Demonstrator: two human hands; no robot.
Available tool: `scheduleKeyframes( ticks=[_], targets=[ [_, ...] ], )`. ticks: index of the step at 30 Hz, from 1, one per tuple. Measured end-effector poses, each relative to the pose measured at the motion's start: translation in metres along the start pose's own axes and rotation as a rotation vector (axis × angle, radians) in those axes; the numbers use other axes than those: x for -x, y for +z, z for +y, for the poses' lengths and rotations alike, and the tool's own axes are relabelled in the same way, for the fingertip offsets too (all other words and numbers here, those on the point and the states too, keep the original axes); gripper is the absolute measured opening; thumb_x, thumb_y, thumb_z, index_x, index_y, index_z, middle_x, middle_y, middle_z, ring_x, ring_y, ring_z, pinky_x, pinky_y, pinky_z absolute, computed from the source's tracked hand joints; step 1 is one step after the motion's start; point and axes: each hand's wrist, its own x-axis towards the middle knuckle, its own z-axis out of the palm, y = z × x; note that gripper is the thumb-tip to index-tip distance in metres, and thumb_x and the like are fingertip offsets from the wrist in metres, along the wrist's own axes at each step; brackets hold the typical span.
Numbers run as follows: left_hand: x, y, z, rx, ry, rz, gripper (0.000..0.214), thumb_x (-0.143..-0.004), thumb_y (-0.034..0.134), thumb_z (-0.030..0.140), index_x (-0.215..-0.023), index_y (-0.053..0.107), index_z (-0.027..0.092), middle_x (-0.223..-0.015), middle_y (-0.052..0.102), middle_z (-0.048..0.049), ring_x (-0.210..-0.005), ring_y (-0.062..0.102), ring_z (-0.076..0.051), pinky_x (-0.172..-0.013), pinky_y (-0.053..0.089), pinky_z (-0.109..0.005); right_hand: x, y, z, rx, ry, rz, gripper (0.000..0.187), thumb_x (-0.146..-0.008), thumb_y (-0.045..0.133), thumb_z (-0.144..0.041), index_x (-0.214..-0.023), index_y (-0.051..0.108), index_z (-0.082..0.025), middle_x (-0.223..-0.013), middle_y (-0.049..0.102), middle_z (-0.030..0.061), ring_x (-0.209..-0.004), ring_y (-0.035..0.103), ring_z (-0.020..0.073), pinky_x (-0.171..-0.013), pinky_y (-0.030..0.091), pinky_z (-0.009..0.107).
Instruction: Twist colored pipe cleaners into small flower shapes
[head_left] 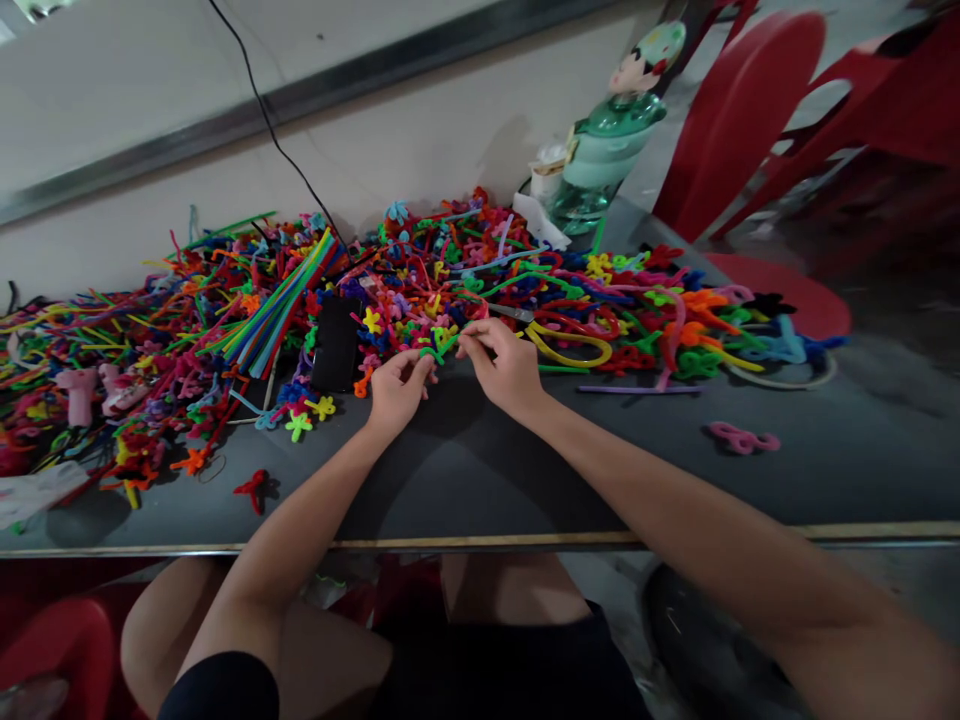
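Both my hands meet at the middle of a grey table (480,480), at the near edge of a big heap of colourful pipe cleaners (450,280). My left hand (397,385) and my right hand (501,362) each pinch one end of a green pipe cleaner (442,347) that is bent between them. A bundle of straight pipe cleaners (281,300) lies to the left, beside a black phone-like object (335,343). Small twisted flower shapes, such as a green one (298,425), lie near my left hand.
A green bottle with a doll-head cap (611,150) stands at the back right. Red plastic chairs (750,110) are beyond the table's right end. A pink twisted piece (742,438) and a red one (253,490) lie apart. A black cable (277,140) runs up the wall.
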Motion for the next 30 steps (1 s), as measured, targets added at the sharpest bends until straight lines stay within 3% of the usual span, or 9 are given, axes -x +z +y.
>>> scheduleKeyframes(
  ticks=[5,9,14,16,21,23,26,28,30],
  targets=[
    [0.001,0.000,0.001,0.229,-0.094,-0.204,0.043,-0.070,0.070,0.056,-0.069,0.058,0.015,-0.056,0.055,0.0022,-0.046,0.048,-0.005,-0.045,0.039,-0.018,-0.002,-0.006,0.000,0.069,-0.041,-0.001,0.029,-0.093,0.046,-0.040,-0.086,0.064,-0.020,-0.075,0.070,0.0046,-0.071,0.066,0.0168,-0.068,0.047,0.027],
    [0.002,-0.002,0.001,0.390,-0.278,-0.427,0.043,-0.062,0.078,0.052,-0.070,0.059,0.014,-0.063,0.056,0.0007,-0.053,0.052,-0.006,-0.052,0.043,-0.021,0.000,-0.003,-0.004,0.060,-0.084,-0.094,0.034,-0.095,0.040,-0.041,-0.095,0.066,-0.020,-0.077,0.070,0.0048,-0.071,0.065,0.0168,-0.069,0.047,0.028],
    [0.000,-0.005,-0.002,0.310,-0.187,-0.348,0.042,-0.064,0.076,0.054,-0.074,0.065,0.015,-0.066,0.060,-0.0003,-0.055,0.053,-0.007,-0.054,0.043,-0.022,0.001,-0.002,0.000,0.049,-0.105,-0.157,0.032,-0.094,0.040,-0.033,-0.102,0.068,-0.020,-0.088,0.072,0.0067,-0.077,0.065,0.0169,-0.070,0.047,0.027],
    [-0.001,-0.007,-0.001,0.237,-0.162,-0.373,0.041,-0.065,0.075,0.054,-0.074,0.067,0.015,-0.066,0.062,-0.0010,-0.054,0.053,-0.007,-0.052,0.042,-0.021,0.000,-0.005,0.007,0.032,-0.132,-0.267,0.033,-0.093,0.039,-0.025,-0.103,0.070,-0.020,-0.082,0.071,0.0053,-0.074,0.064,0.0158,-0.070,0.046,0.027],
    [0.008,-0.007,0.005,0.155,-0.209,-0.679,0.038,-0.069,0.073,0.053,-0.074,0.071,0.015,-0.067,0.064,-0.0035,-0.054,0.053,-0.008,-0.050,0.039,-0.023,0.000,-0.010,0.018,0.061,-0.215,-0.636,0.031,-0.082,0.048,-0.014,-0.099,0.072,-0.023,-0.078,0.069,0.0019,-0.068,0.061,0.0138,-0.060,0.039,0.023],
    [0.013,-0.004,0.006,0.137,-0.135,-0.614,0.041,-0.072,0.069,0.056,-0.074,0.072,0.015,-0.065,0.062,-0.0033,-0.056,0.053,-0.010,-0.053,0.042,-0.025,0.001,-0.008,0.017,0.050,-0.201,-0.637,0.026,-0.080,0.049,-0.013,-0.086,0.073,-0.022,-0.078,0.069,0.0017,-0.068,0.061,0.0135,-0.060,0.039,0.022],
    [0.015,-0.002,0.007,-0.001,0.071,-0.325,0.041,-0.079,0.061,0.057,-0.079,0.074,0.019,-0.071,0.060,-0.0033,-0.069,0.056,-0.013,-0.068,0.049,-0.029,0.003,-0.002,0.014,0.031,-0.145,-0.618,0.024,-0.080,0.048,-0.013,-0.071,0.068,-0.020,-0.068,0.068,-0.0001,-0.061,0.059,0.0121,-0.057,0.038,0.022],
    [0.015,-0.003,0.007,-0.131,0.210,-0.184,0.037,-0.080,0.061,0.056,-0.080,0.075,0.022,-0.085,0.060,-0.0049,-0.087,0.057,-0.016,-0.084,0.049,-0.033,0.004,0.001,0.012,0.052,-0.114,-0.637,0.024,-0.081,0.047,-0.015,-0.066,0.065,-0.019,-0.062,0.066,-0.0010,-0.056,0.058,0.0117,-0.054,0.037,0.022],
    [0.014,-0.004,0.007,-0.167,0.283,-0.202,0.034,-0.078,0.063,0.056,-0.079,0.075,0.023,-0.098,0.059,-0.0063,-0.102,0.055,-0.018,-0.095,0.045,-0.035,0.006,0.000,0.008,0.119,-0.090,-0.647,0.022,-0.079,0.050,-0.016,-0.063,0.064,-0.019,-0.061,0.065,-0.0002,-0.056,0.058,0.0129,-0.053,0.037,0.023]
  ],
)
